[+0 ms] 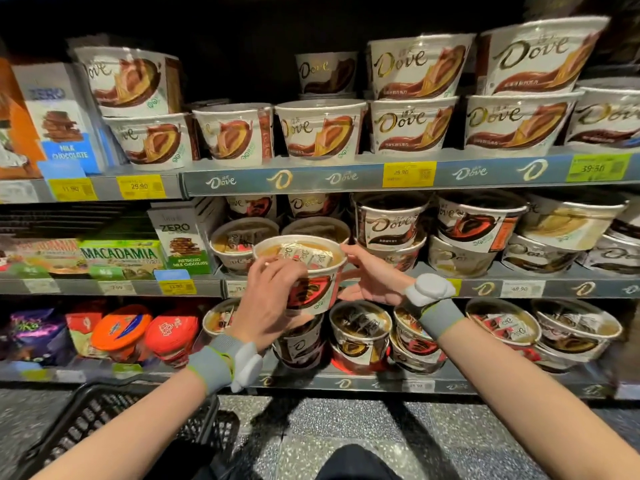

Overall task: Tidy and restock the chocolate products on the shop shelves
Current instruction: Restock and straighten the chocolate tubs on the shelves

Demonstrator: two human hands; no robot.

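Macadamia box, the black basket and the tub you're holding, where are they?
Macadamia box (119,258), head view, green front.
Black basket (104,420), head view, mesh wall.
Held Dove tub (311,292), head view, red side label.

Both hands hold one Dove chocolate tub (304,271) up in front of the middle shelf (519,289). The left hand (270,299) wraps its fingers over the tub's near rim and side; the right hand (367,278) cups the far side, thumb on the rim. Through the clear lid show small wrapped chocolates. Just behind the hands sit two more tubs (239,247) of the same kind. Above the hands, the top shelf carries white Dove tubs (318,133), some stacked two high. Left of the left hand stand a ZERO milk chocolate box (180,244) and a green Macadamia box (119,258). Below the left forearm sits a black shopping basket (104,420) on the speckled floor.
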